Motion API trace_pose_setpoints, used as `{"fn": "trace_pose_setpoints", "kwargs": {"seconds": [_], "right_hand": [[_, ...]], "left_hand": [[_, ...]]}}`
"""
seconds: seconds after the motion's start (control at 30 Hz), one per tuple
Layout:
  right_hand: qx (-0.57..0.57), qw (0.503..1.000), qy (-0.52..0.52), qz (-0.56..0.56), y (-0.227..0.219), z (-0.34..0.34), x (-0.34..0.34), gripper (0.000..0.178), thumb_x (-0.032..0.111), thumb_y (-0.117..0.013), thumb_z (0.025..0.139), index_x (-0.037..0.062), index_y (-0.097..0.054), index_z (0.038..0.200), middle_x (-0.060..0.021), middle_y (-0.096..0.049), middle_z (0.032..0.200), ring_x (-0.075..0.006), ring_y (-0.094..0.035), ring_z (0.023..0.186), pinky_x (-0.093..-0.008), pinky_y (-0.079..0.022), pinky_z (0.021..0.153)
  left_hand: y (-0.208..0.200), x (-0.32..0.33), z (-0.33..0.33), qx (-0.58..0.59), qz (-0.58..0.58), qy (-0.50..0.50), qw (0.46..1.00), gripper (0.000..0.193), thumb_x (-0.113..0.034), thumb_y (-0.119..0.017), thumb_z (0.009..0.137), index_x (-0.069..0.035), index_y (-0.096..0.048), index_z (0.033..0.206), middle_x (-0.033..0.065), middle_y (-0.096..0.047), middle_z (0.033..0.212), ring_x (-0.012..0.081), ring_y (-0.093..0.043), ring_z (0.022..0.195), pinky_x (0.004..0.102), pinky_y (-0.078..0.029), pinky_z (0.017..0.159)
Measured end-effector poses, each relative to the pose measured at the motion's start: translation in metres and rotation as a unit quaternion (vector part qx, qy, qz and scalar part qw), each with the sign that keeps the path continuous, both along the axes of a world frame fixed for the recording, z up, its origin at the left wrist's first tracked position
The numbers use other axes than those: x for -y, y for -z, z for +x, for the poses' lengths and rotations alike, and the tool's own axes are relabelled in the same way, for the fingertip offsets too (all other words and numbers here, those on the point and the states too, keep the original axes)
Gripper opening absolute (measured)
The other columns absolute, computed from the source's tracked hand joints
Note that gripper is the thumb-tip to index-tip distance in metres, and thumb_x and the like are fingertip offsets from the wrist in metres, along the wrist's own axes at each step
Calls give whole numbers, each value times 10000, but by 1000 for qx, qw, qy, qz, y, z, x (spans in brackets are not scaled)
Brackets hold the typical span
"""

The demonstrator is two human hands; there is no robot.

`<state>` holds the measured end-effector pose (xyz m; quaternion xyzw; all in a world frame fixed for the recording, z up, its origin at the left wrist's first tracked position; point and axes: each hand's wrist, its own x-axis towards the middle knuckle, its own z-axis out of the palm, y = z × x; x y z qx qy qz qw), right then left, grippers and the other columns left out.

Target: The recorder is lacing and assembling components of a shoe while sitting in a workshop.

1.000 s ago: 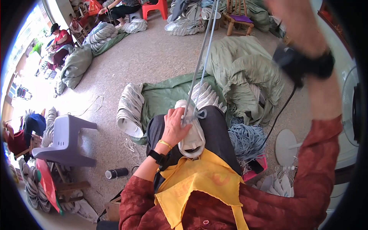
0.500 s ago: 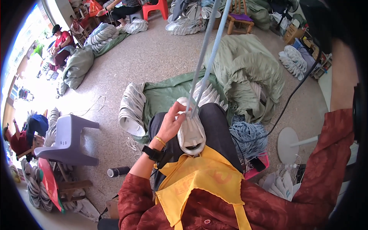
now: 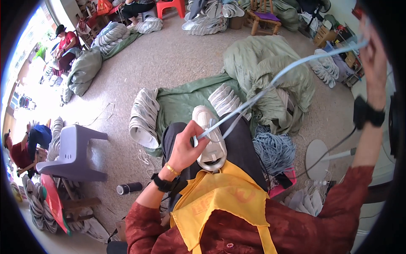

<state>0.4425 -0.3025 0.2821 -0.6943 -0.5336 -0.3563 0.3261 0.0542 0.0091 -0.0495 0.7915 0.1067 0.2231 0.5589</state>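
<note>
A white shoe (image 3: 216,151) rests between my thighs, its toe pointing away from me. From its eyelets a pale blue shoelace (image 3: 275,80) stretches up to the far right. My left hand (image 3: 186,146) is closed beside the shoe, thumb and forefinger pinching the lace near the eyelets. High at the right, close to the picture's dark rim, my right hand (image 3: 374,57) grips the other end of the lace. A yellow apron (image 3: 224,190) covers my lap just below the shoe's heel.
A green cloth (image 3: 179,108) lies ahead, with white shoe stacks (image 3: 144,118) on it and a bundled sheet (image 3: 270,72) beyond. Blue laces (image 3: 275,150) are heaped at my right, near a round stand base (image 3: 317,154). Left are a grey chair (image 3: 74,154) and a flask (image 3: 129,188). Other people sit farther off.
My right hand has come into view at the upper right with the lace, which now slants rightward instead of running straight up. My left hand has lowered slightly and pinches the lace.
</note>
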Motion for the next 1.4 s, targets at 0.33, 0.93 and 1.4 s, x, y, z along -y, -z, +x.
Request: {"fn": "trace_pose_setpoints", "kwargs": {"seconds": [0.33, 0.93, 1.4], "right_hand": [[-503, 821, -61, -265, 301, -141, -75, 307, 82, -764, 873, 39, -699, 1171, -49, -722, 987, -86, -644, 614, -263, -521, 543], [-332, 856, -212, -335, 349, -181, -122, 156, 149, -759, 875, 49, -643, 895, -76, -594, 892, -287, -658, 709, -402, -535, 644], [-376, 841, -204, -331, 333, -170, -104, 164, 98, -803, 835, 45, -669, 915, -56, -641, 865, -221, -617, 590, -339, -489, 544]], "left_hand": [[-7, 7, -87, -114, -164, 97, 975, 212, 41, -723, 903, -26, -559, 1020, 38, -656, 953, 97, -640, 920, 249, -504, 826], [-30, -50, -158, -200, -307, -62, 928, 261, -269, -513, 1099, -70, -512, 931, -40, -455, 557, 92, -546, 508, 315, -572, 766], [13, -81, -216, -229, -297, -206, 904, 198, -202, -573, 1062, -71, -525, 922, -17, -507, 596, 118, -524, 515, 289, -548, 629]]}}
